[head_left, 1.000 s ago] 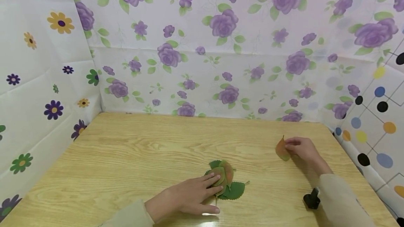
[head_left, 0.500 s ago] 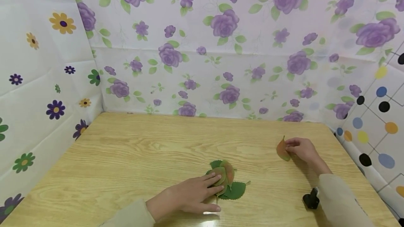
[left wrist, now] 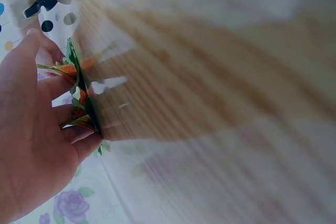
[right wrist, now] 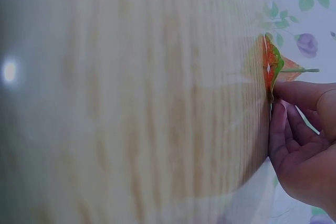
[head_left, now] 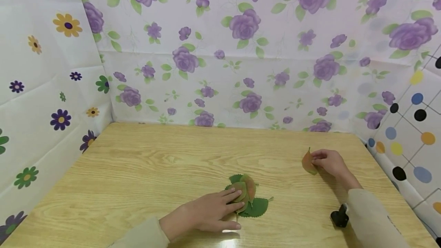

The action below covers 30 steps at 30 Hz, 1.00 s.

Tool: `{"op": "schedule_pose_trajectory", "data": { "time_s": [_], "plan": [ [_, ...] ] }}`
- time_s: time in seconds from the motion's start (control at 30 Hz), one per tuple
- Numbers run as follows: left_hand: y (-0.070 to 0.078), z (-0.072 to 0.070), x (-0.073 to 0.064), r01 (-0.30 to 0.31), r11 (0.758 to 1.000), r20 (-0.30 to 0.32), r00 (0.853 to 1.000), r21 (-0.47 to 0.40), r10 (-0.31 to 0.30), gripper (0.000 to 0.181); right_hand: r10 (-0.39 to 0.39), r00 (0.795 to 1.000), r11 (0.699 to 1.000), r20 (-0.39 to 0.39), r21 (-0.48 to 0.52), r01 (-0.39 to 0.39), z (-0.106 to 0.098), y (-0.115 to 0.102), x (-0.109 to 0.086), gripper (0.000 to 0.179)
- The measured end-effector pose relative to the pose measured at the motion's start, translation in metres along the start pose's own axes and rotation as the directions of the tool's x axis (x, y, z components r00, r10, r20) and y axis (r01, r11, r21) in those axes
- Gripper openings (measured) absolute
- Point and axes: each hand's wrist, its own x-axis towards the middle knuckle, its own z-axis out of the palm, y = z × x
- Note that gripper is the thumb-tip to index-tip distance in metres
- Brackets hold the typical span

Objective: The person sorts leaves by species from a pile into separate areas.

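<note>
Several artificial-looking leaves overlap in a small pile near the middle of the table, among them a dark green serrated leaf (head_left: 256, 207) and an orange-green leaf (head_left: 250, 188). My left hand (head_left: 210, 212) rests on this pile with its fingers spread and straight, covering part of it. In the left wrist view, the leaves (left wrist: 79, 114) show in front of the fingers. Off to the right, my right hand (head_left: 332, 162) pinches the edge of a single orange leaf (head_left: 307, 162), its stem pointing away. The right wrist view shows thumb and fingertips at the leaf's green edge (right wrist: 276, 66).
A small black object (head_left: 340, 217) is at the right sleeve (head_left: 370, 213), near the forearm. The wood-grain table (head_left: 155, 160) is bordered by a purple-flowered cloth (head_left: 220, 87) at the back and patterned cloths on both sides.
</note>
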Motion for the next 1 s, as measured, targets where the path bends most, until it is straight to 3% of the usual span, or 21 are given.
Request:
{"op": "schedule_pose_trajectory", "data": {
  "time_s": [0.2,0.37,0.5,0.6,0.67,0.77,0.87,1.0],
  "plan": [
    [-0.002,-0.002,-0.001,0.013,0.993,0.008,1.000,-0.116,-0.012,0.069,-0.009,1.000,1.000,-0.005,-0.015,0.009,-0.001,-0.002,0.000,0.026],
    [-0.009,-0.002,0.004,0.019,0.959,-0.050,0.998,-0.284,-0.035,0.062,-0.012,1.000,1.000,-0.010,-0.028,0.011,-0.001,-0.004,-0.001,0.025],
    [-0.015,-0.002,0.010,0.050,0.899,-0.122,0.986,-0.436,-0.114,0.053,-0.022,1.000,0.999,-0.016,-0.048,0.021,-0.001,-0.004,-0.001,0.025],
    [-0.019,-0.002,0.015,0.073,0.830,-0.159,0.969,-0.553,-0.191,0.049,-0.028,0.999,0.998,-0.018,-0.064,0.027,0.000,-0.004,-0.001,0.025],
    [-0.022,0.000,0.018,0.058,0.807,-0.204,0.954,-0.588,-0.218,0.042,-0.032,0.999,0.997,-0.018,-0.070,0.030,0.000,-0.004,-0.001,0.026],
    [-0.025,0.003,0.023,0.027,0.813,-0.284,0.930,-0.581,-0.234,0.025,-0.035,0.999,0.997,-0.016,-0.074,0.034,0.000,-0.003,0.000,0.026],
    [-0.025,0.005,0.026,0.034,0.860,-0.353,0.903,-0.510,-0.245,0.010,-0.036,0.999,0.997,-0.018,-0.073,0.034,0.000,-0.003,0.000,0.025],
    [-0.023,0.005,0.028,0.092,0.898,-0.370,0.890,-0.429,-0.268,0.016,-0.045,0.999,0.997,-0.013,-0.070,0.044,0.000,-0.003,-0.001,0.025]
  ]
}}
